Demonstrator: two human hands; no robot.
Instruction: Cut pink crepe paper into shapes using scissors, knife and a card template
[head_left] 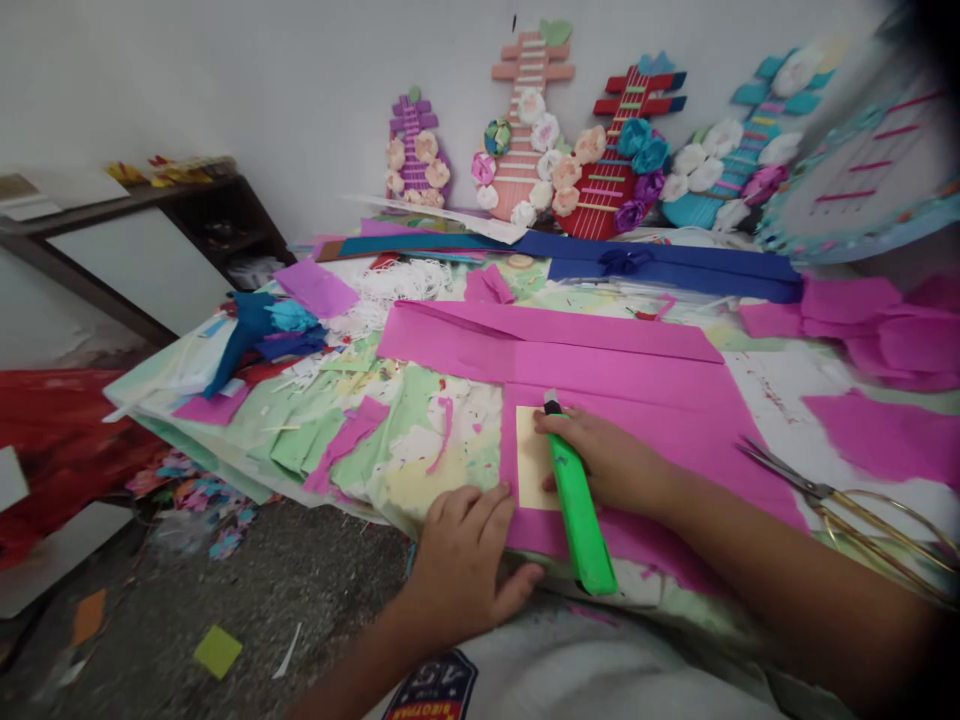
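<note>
My right hand point(611, 455) is closed around a green utility knife point(576, 510), whose dark tip points away from me. Beneath that hand lies a pale yellow card point(529, 455), partly covered by the knife and fingers. The card rests on a large sheet of pink paper point(645, 400) near the table's front edge. My left hand point(466, 545) lies flat with its fingers spread, fingertips at the left edge of the pink sheet. Nothing shows in it. Gold-handled scissors point(825, 490) lie partly spread to the right of my right forearm.
Several paper-flowered, lute-shaped decorations point(529, 120) lean on the wall behind. Blue folded paper point(675, 262) and white shredded strips point(409, 283) lie toward the back. Pink scraps point(892, 330) pile at right. A dark-topped cabinet point(142, 240) stands left; paper bits litter the floor point(292, 590).
</note>
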